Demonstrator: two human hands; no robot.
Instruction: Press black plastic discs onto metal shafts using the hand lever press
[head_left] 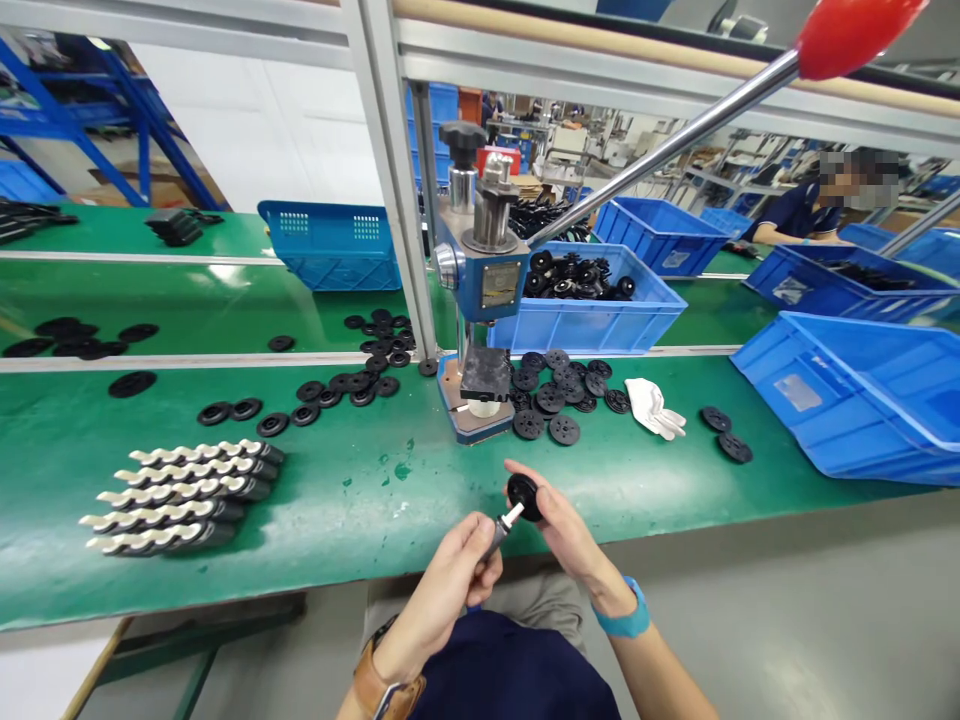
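My left hand [466, 560] is closed round a dark grey handle with a white end [496, 536], its white tip pointing up and right. In my right hand [561, 525] is a round black disc [524, 497], gripped by the edge and tilted toward me. The white tip meets the disc near its middle; whether it sits inside a hole I cannot make out. Both hands are over the front edge of the green bench [360, 540]. Just beyond them stands a blue hand press [487, 270] with a black block [485, 373] under its ram.
Loose black discs [550, 398] lie right of the press, and black rings [306, 414] lie left. Wavy white-topped dark parts [180, 500] stand in rows at left. A white glove [652, 408] and blue bins [862, 390] are at right. The press lever [667, 140] slants overhead.
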